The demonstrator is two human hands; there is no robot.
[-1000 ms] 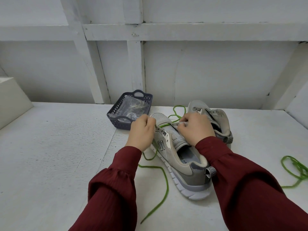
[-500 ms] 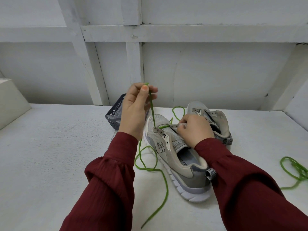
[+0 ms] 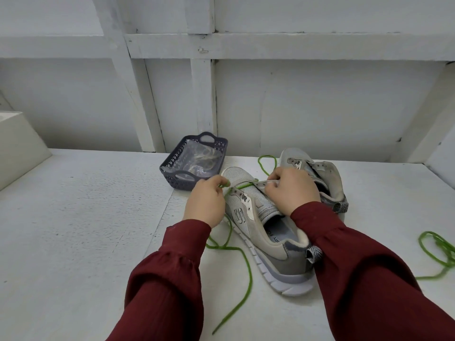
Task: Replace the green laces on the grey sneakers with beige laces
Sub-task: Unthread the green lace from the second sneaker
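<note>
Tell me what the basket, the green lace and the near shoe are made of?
The basket is likely matte dark plastic, with moulded lattice walls. The green lace looks like soft, slightly fuzzy cord, lying in limp curls. The near sneaker shows a mesh fabric toe, suede-like side panels and a probably rubbery, ridged white sole.

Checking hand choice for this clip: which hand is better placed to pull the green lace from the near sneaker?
Left. The left hand pinches the green lace beside the eyelets; the right hand holds the near sneaker by its eyelet flap.
</note>
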